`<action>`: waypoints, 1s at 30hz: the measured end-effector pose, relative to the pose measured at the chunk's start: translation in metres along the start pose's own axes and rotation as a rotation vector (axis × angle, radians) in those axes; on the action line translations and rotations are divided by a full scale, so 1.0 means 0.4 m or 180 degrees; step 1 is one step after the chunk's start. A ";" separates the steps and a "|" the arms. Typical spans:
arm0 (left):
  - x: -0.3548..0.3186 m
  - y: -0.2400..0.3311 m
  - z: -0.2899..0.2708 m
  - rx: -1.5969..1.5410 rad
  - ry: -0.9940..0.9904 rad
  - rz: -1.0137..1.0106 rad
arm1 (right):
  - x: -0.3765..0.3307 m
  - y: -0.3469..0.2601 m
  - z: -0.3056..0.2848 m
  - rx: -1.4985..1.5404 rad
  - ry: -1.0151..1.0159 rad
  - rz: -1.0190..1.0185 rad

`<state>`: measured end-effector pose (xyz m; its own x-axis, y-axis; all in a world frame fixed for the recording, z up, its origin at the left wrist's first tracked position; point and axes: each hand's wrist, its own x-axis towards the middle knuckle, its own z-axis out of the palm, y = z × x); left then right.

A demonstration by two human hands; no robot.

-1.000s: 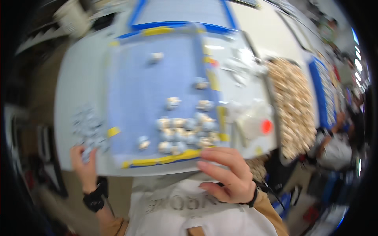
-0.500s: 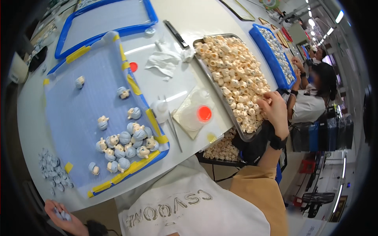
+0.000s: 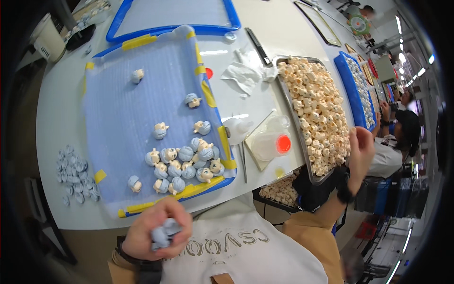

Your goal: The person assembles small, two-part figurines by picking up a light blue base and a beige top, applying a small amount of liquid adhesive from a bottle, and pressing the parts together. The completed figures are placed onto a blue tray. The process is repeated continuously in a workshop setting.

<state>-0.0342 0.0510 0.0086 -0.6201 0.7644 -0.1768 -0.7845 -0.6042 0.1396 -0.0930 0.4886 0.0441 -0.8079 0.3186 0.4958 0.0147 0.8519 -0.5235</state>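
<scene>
Blue-grey caps (image 3: 164,233), small and rounded, sit bunched in the person's left hand (image 3: 158,229), which is curled around them low in the view, close to the body and just off the near edge of the white table (image 3: 56,99). The right hand (image 3: 360,152) is raised at the near end of a metal tray (image 3: 283,85) heaped with small cream-coloured tubular pieces (image 3: 316,113); its fingers are loosely bent, and whether they pinch a piece cannot be told.

On the table in front of the left hand lies a blue padded mat (image 3: 123,118) edged with yellow tape. A cluster of assembled pieces (image 3: 187,163), each a blue-grey cap joined to a cream part, lies near its front right corner, with a few more scattered farther back. A heap of loose blue-grey caps (image 3: 73,173) lies on the bare table just left of the mat.

Between mat and tray stand a clear squeeze bottle with a red cap (image 3: 270,144) and a small white bottle (image 3: 236,128). A crumpled white tissue (image 3: 246,75) lies behind them. Beyond the tray, a blue bin (image 3: 350,80) holds more small parts, and another person (image 3: 402,137) sits at the far right.
</scene>
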 end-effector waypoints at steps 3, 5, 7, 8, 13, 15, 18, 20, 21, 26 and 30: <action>0.043 -0.012 0.012 0.0593 0.0218 -0.0145 | -0.136 -0.279 0.051 0.2225 -0.0129 -0.0937; 0.055 -0.021 0.024 0.0699 0.0461 -0.0168 | -0.137 -0.349 0.094 0.3165 -0.2306 -0.1954; 0.064 -0.029 0.049 0.0716 0.0834 -0.0262 | -0.208 -0.425 0.149 0.3018 -0.2648 -0.1742; 0.068 -0.022 0.062 0.0723 0.0979 -0.0331 | -0.227 -0.443 0.190 0.2827 -0.2085 -0.1883; 0.059 -0.027 0.034 0.0692 0.0642 -0.0109 | -0.245 -0.433 0.195 0.2857 -0.2311 -0.1277; 0.068 -0.028 0.029 0.0781 0.0646 -0.0067 | -0.254 -0.412 0.193 0.2968 -0.2425 -0.1204; 0.067 -0.032 0.007 0.0692 0.0477 -0.0127 | -0.250 -0.395 0.157 0.2861 -0.2093 -0.1134; 0.068 -0.035 0.007 0.0642 0.0559 0.0044 | -0.226 -0.357 0.127 0.2660 -0.1694 -0.1176; 0.066 -0.036 0.008 0.0653 0.0601 0.0161 | -0.214 -0.337 0.124 0.2201 -0.1221 -0.1046; 0.071 -0.038 0.002 0.0407 0.0494 0.0302 | -0.150 -0.275 0.117 0.0854 -0.0650 -0.0668; 0.068 -0.031 0.005 0.0555 0.0383 0.0118 | -0.114 -0.278 0.138 0.0216 -0.0935 -0.1294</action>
<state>-0.0414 0.0798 0.0040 -0.6522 0.7037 -0.2819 -0.7559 -0.5752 0.3127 -0.0903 0.3562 0.0415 -0.8721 -0.1720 0.4580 -0.3659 0.8507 -0.3773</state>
